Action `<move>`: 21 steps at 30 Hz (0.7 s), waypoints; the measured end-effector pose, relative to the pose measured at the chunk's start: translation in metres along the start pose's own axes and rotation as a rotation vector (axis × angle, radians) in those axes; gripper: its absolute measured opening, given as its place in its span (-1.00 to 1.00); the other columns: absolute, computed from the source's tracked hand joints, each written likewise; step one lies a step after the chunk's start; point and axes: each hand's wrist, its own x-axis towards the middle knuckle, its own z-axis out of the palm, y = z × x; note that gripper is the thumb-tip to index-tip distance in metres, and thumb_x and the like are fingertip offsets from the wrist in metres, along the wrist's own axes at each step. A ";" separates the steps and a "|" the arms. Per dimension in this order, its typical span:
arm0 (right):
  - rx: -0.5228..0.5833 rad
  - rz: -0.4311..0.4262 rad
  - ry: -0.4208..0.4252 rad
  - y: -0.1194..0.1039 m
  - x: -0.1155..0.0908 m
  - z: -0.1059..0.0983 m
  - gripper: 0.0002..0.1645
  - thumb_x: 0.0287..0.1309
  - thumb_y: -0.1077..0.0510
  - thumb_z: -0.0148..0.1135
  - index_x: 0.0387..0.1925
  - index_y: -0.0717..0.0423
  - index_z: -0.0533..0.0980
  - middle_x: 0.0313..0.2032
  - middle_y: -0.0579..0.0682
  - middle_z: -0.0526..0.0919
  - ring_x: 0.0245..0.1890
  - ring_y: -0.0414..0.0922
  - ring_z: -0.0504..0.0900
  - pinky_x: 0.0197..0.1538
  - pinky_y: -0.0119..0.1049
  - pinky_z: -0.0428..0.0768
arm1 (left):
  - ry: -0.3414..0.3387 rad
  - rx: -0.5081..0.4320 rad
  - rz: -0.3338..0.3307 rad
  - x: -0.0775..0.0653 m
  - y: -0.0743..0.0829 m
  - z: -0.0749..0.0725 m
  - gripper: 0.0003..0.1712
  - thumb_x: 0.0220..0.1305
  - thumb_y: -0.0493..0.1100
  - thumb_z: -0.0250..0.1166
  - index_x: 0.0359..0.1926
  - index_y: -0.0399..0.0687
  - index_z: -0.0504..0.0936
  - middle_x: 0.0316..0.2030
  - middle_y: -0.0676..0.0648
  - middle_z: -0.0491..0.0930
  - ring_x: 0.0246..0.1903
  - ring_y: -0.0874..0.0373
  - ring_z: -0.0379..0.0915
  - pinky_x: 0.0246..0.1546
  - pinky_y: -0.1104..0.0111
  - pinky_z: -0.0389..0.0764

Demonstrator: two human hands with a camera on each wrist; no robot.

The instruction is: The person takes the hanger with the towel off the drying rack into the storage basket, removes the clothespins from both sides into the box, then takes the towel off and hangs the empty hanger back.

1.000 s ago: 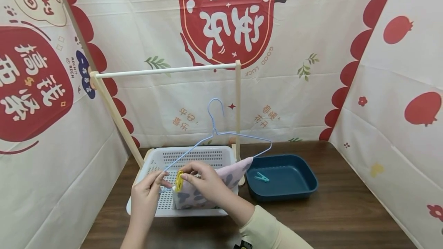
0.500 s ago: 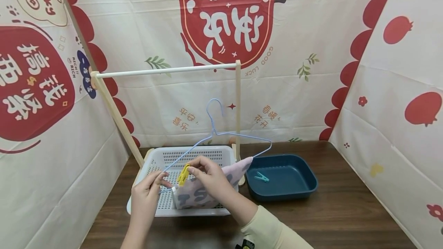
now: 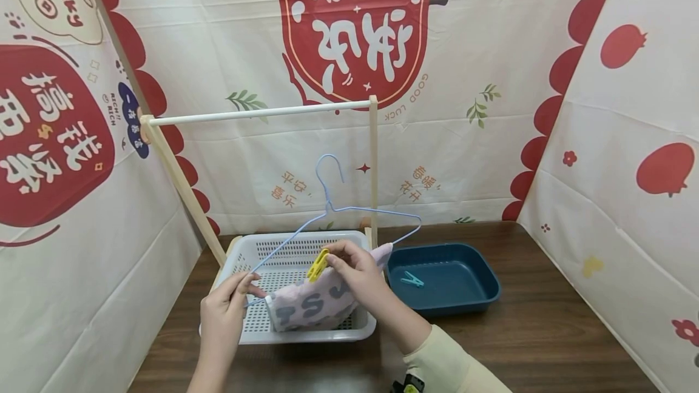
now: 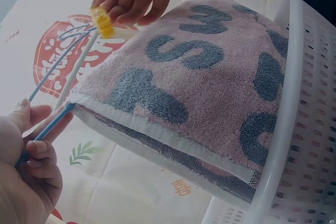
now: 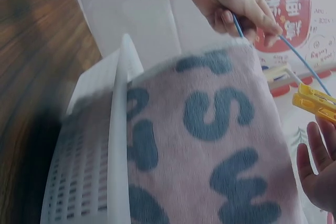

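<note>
A blue wire hanger (image 3: 327, 206) stands tilted over the white basket, its left corner gripped by my left hand (image 3: 224, 314). Over its lower bar hangs a pink towel (image 3: 314, 305) with grey letters, folded in two, as the left wrist view (image 4: 173, 72) shows. The towel's white-edged side lies close to my left fingers. A yellow clothespin (image 3: 318, 265) is pinched between the thumb and fingers of my right hand (image 3: 357, 268), above the towel's upper fold. In the right wrist view the yellow clothespin (image 5: 315, 100) is apart from the towel.
The white perforated basket (image 3: 246, 337) stands under the towel. Behind it rises a wooden rack with a white rod (image 3: 262, 112). On the right, a dark blue tray (image 3: 480, 284) holds a teal clothespin (image 3: 412, 279). Printed cloth walls surround the brown table (image 3: 546, 332).
My right hand has carried the yellow clothespin from the towel's left end rightward and up along the fold. The hanger has shifted slightly left, still in my left hand.
</note>
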 end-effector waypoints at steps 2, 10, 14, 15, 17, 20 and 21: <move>-0.001 0.011 0.015 0.002 -0.002 -0.007 -0.73 0.22 0.11 0.07 -0.11 0.18 0.44 -0.19 0.06 0.51 -0.16 -0.10 0.51 -0.05 -0.28 0.49 | 0.008 0.001 0.008 0.000 -0.004 0.001 -0.86 0.26 -0.29 0.10 -0.37 -0.17 0.58 -0.66 -0.03 0.59 -0.86 0.36 0.08 -0.88 0.51 0.15; -0.010 0.038 0.069 0.005 -0.009 -0.030 -0.74 0.21 0.09 0.07 -0.11 0.12 0.45 -0.19 0.07 0.50 -0.18 -0.06 0.48 -0.03 -0.15 0.47 | 0.020 -0.008 -0.028 -0.002 -0.033 0.004 -0.87 0.25 -0.17 0.12 -0.37 0.02 0.60 -0.66 0.16 0.57 -0.86 0.32 0.13 -0.87 0.50 0.19; -0.011 0.024 0.090 0.008 -0.010 -0.039 -0.72 0.21 0.09 0.07 -0.11 0.18 0.43 -0.18 0.09 0.49 -0.17 -0.07 0.49 -0.02 -0.12 0.46 | 0.036 -0.019 -0.026 -0.004 -0.033 0.001 -0.87 0.26 -0.18 0.12 -0.36 0.01 0.60 -0.66 0.15 0.57 -0.86 0.29 0.14 -0.85 0.51 0.22; -0.009 0.016 0.095 0.008 -0.010 -0.042 -0.72 0.22 0.10 0.06 -0.11 0.20 0.43 -0.19 0.10 0.48 -0.17 -0.07 0.49 -0.02 -0.11 0.46 | 0.039 -0.021 -0.025 -0.004 -0.031 0.000 -0.88 0.25 -0.20 0.12 -0.36 -0.01 0.60 -0.66 0.13 0.57 -0.85 0.29 0.15 -0.85 0.51 0.22; -0.015 -0.002 0.106 0.010 -0.009 -0.048 -0.71 0.22 0.12 0.05 -0.12 0.25 0.42 -0.20 0.13 0.48 -0.18 -0.07 0.49 -0.02 -0.07 0.45 | 0.048 -0.023 -0.026 -0.003 -0.026 -0.001 -0.88 0.25 -0.22 0.12 -0.35 -0.06 0.60 -0.66 0.09 0.57 -0.84 0.29 0.16 -0.84 0.51 0.23; -0.028 -0.020 0.112 0.011 -0.009 -0.057 -0.69 0.23 0.12 0.04 -0.10 0.27 0.41 -0.19 0.14 0.47 -0.19 -0.06 0.48 -0.04 -0.03 0.44 | 0.068 -0.003 -0.012 -0.002 -0.013 -0.003 -0.88 0.24 -0.27 0.13 -0.36 -0.13 0.60 -0.66 0.03 0.57 -0.82 0.27 0.17 -0.83 0.52 0.24; -0.031 -0.023 0.112 0.011 -0.009 -0.061 -0.68 0.23 0.12 0.04 -0.09 0.27 0.40 -0.18 0.14 0.47 -0.19 -0.06 0.48 -0.04 -0.03 0.45 | 0.075 0.004 -0.005 -0.001 -0.009 -0.003 -0.88 0.23 -0.28 0.14 -0.37 -0.16 0.60 -0.67 0.01 0.57 -0.82 0.26 0.17 -0.83 0.52 0.25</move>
